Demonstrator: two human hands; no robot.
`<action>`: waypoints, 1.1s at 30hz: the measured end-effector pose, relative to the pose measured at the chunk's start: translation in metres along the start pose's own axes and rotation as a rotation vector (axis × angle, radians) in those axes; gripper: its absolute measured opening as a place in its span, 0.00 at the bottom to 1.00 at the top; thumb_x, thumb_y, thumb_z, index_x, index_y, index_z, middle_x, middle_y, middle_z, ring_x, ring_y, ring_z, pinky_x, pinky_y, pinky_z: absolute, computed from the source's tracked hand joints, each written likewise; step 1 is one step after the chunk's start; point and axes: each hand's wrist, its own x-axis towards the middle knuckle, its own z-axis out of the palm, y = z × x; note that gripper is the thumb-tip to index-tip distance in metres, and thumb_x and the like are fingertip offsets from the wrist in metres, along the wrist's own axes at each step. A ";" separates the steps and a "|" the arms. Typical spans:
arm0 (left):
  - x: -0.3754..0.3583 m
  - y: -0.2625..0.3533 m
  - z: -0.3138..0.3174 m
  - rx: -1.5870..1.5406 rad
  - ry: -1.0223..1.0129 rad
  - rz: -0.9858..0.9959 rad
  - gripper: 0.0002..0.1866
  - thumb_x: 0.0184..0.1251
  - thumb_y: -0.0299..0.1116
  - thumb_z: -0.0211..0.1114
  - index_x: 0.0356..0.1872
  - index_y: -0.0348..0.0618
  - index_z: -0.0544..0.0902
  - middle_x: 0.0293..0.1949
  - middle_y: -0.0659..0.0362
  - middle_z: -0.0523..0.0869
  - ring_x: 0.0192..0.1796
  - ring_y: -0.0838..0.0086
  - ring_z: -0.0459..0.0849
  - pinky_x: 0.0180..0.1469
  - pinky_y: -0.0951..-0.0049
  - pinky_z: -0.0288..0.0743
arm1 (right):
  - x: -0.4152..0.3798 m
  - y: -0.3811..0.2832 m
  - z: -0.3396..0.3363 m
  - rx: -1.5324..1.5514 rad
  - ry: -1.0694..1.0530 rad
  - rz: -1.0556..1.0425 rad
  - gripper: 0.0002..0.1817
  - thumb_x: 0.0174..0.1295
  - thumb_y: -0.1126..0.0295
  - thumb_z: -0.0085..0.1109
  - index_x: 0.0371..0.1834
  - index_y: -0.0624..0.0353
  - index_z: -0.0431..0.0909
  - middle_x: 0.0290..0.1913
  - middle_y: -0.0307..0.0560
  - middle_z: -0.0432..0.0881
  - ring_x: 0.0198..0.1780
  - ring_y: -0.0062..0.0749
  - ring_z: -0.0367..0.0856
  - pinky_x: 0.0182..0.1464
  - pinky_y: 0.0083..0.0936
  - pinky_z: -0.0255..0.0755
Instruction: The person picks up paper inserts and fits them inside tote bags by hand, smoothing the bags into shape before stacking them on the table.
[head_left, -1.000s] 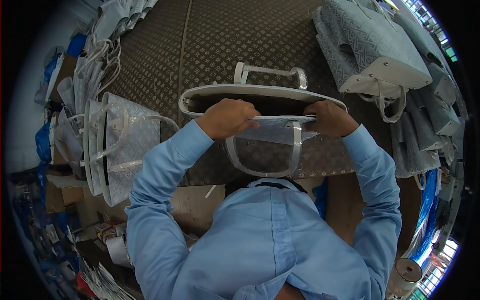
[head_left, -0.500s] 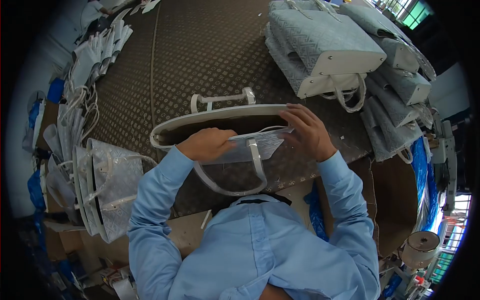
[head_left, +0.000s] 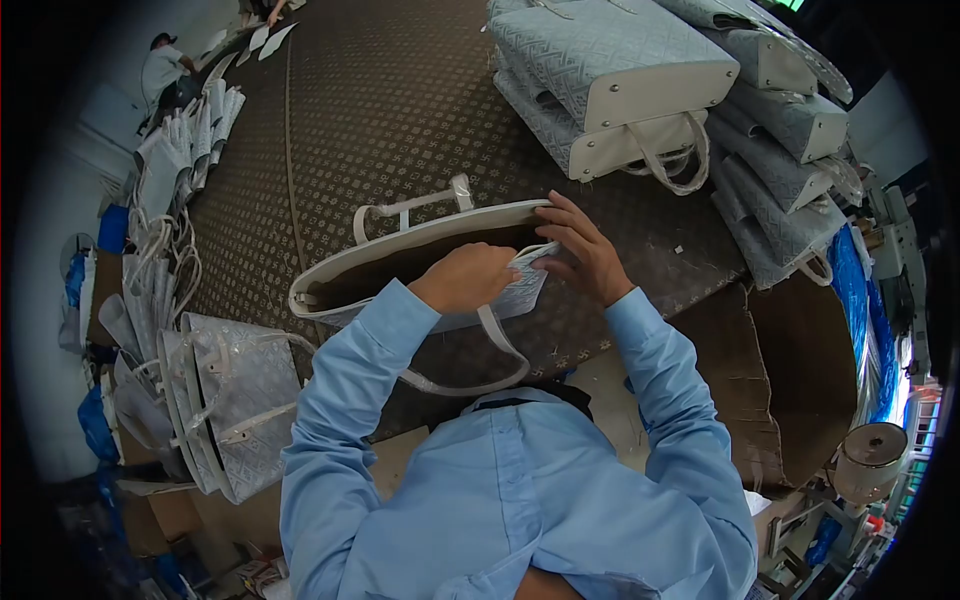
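A pale grey patterned handbag (head_left: 518,296) stands with its mouth open before me, showing a dark lining. My left hand (head_left: 468,277) is closed over the near rim, its fingertips close to the right corner. At that right end my right hand (head_left: 586,252) pinches the edge, the thumb on the near side and the other fingers by the far rim. The far white handle (head_left: 412,208) sticks up behind the opening, while the near handle (head_left: 505,350) hangs toward my body. My fingers hide part of the right corner.
Finished-looking grey bags (head_left: 640,75) are stacked at the back right of the brown patterned table (head_left: 380,90). More bags (head_left: 240,400) stand at the left, near loose panels and straps (head_left: 165,240). A cardboard box (head_left: 800,370) is at the right; another person (head_left: 165,75) is far left.
My left hand has slid right along the near rim toward my right hand. The bag's right end has swung slightly up and left, and the head view has shifted.
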 end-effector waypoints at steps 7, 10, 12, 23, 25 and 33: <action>0.011 0.003 0.008 0.015 0.154 0.094 0.17 0.69 0.41 0.56 0.31 0.35 0.75 0.25 0.42 0.80 0.32 0.46 0.80 0.34 0.51 0.69 | 0.006 -0.002 -0.013 -0.005 -0.092 -0.030 0.26 0.44 0.74 0.73 0.49 0.61 0.76 0.63 0.50 0.72 0.73 0.49 0.59 0.67 0.41 0.66; 0.013 0.005 0.007 0.061 0.114 0.124 0.18 0.70 0.42 0.56 0.29 0.36 0.74 0.24 0.43 0.80 0.31 0.45 0.79 0.34 0.51 0.70 | 0.008 0.001 -0.018 0.059 -0.149 -0.019 0.28 0.43 0.75 0.72 0.52 0.62 0.75 0.65 0.49 0.70 0.74 0.48 0.56 0.68 0.41 0.66; 0.011 0.006 0.006 0.010 0.109 0.148 0.18 0.70 0.43 0.55 0.29 0.37 0.74 0.23 0.43 0.79 0.30 0.45 0.79 0.34 0.50 0.69 | 0.009 0.004 -0.019 0.042 -0.174 -0.099 0.29 0.46 0.73 0.71 0.55 0.61 0.74 0.62 0.49 0.72 0.73 0.48 0.59 0.67 0.40 0.66; 0.021 0.019 0.015 0.155 0.290 0.199 0.16 0.70 0.41 0.55 0.29 0.38 0.77 0.21 0.47 0.81 0.27 0.52 0.82 0.30 0.55 0.74 | 0.023 0.010 -0.026 0.083 -0.331 -0.095 0.32 0.43 0.77 0.71 0.57 0.62 0.73 0.64 0.50 0.72 0.74 0.48 0.55 0.67 0.41 0.66; 0.027 0.023 0.020 0.239 0.358 0.213 0.15 0.70 0.40 0.55 0.29 0.39 0.78 0.20 0.51 0.82 0.26 0.58 0.84 0.28 0.60 0.77 | 0.023 0.008 -0.026 0.094 -0.349 -0.080 0.33 0.43 0.79 0.71 0.57 0.63 0.73 0.65 0.50 0.71 0.75 0.47 0.54 0.68 0.42 0.66; -0.021 0.014 0.014 0.288 0.411 0.157 0.12 0.68 0.38 0.56 0.34 0.40 0.82 0.29 0.54 0.86 0.30 0.61 0.86 0.30 0.66 0.79 | 0.022 0.011 -0.034 0.036 -0.347 -0.108 0.21 0.47 0.73 0.70 0.47 0.64 0.80 0.61 0.51 0.75 0.73 0.48 0.58 0.66 0.42 0.67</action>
